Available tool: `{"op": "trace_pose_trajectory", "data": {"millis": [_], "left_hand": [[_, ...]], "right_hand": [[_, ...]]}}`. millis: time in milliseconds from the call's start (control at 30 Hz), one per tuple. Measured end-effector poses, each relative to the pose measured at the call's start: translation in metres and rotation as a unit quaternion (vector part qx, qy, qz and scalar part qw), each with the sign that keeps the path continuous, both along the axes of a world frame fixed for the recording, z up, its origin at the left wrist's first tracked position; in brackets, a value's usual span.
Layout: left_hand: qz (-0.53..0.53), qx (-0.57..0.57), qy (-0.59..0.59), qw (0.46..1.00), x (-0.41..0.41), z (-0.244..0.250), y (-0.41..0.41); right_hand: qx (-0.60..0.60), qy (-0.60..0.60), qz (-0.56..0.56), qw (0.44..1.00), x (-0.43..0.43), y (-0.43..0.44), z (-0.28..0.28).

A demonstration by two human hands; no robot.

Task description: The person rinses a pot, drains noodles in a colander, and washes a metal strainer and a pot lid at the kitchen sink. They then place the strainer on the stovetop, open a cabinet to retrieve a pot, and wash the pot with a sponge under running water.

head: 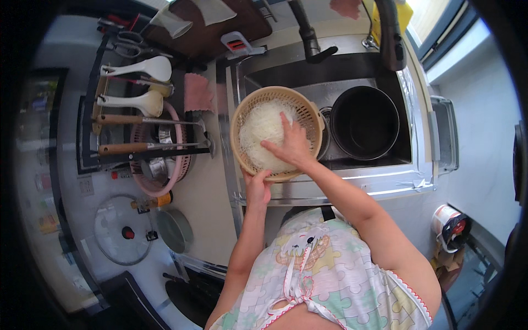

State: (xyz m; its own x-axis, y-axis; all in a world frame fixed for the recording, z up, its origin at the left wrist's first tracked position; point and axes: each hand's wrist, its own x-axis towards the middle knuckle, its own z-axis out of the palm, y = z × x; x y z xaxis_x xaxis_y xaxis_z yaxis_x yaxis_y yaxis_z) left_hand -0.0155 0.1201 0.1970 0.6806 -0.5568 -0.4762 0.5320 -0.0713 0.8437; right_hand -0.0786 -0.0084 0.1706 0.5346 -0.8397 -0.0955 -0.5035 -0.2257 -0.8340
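A beige plastic colander (318,123) full of thin white noodles (262,128) is over the left part of the sink. At its near rim my left hand (258,187) grips the edge, thumb on top and the other fingers partly hidden underneath. My right hand (295,142) lies on the noodles with the thumb and fingers spread; some of its fingertips are hard to make out. Just right of the colander, a dark round pot (365,123) stands in the sink with its inside in shadow.
The stainless-steel sink (342,84) has a dark faucet (313,45) at the back. Ladles with wooden handles (123,148) and white rice paddles (136,103) hang at left, above a pink basket (177,152). A glass lid (123,231) and a grey-green bowl (175,231) are nearer.
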Motion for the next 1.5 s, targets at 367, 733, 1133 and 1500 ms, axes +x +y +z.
{"op": "trace_pose_trajectory", "data": {"millis": [367,733,1133,1500], "left_hand": [[-0.054,0.037,-0.067,0.996,0.006,0.023,0.006],[-0.087,0.041,-0.196,0.976,0.012,0.048,-0.006],[-0.107,0.047,-0.235,0.965,0.017,0.049,-0.008],[-0.109,0.031,-0.238,0.965,0.021,0.047,-0.007]], "right_hand": [[0.115,-0.165,-0.038,0.979,0.024,0.037,0.018],[0.131,-0.288,-0.109,0.942,0.035,0.034,0.024],[0.102,-0.294,-0.132,0.941,0.04,0.031,0.023],[0.095,-0.279,-0.125,0.947,0.043,0.033,0.02]]}}
